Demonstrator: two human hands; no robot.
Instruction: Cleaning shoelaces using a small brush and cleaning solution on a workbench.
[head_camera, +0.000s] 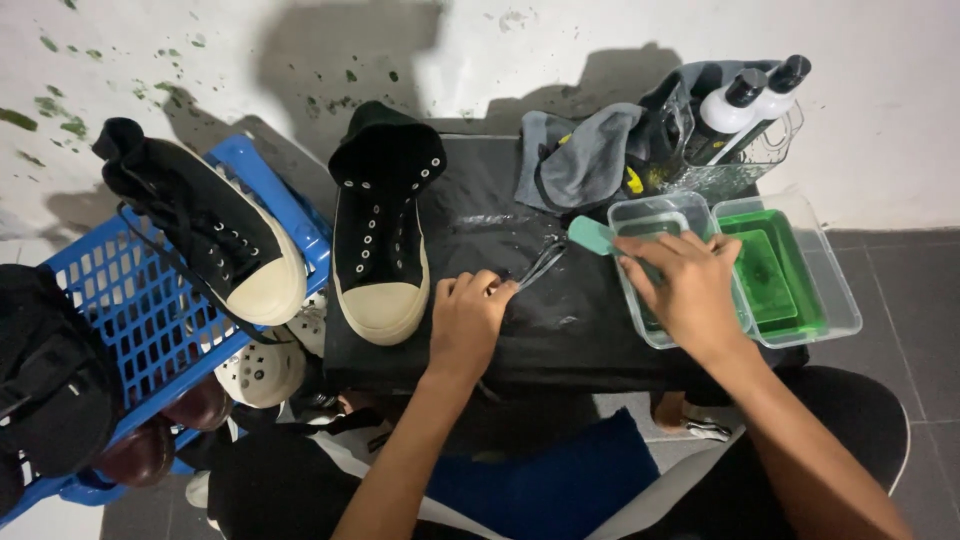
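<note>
Right hand (690, 290) closed on a teal brush (592, 236) over the clear tub (640, 212), handle pointing left along the bench (560, 320), likely light, stiff, slippery when wet, best gripped mid-handle; left hand (468, 318) loosely curled, pressing a lace (543, 262) beside the black shoe (382, 225).

The right hand (690, 290) hides most of the teal brush (592, 235) it grips.
</note>
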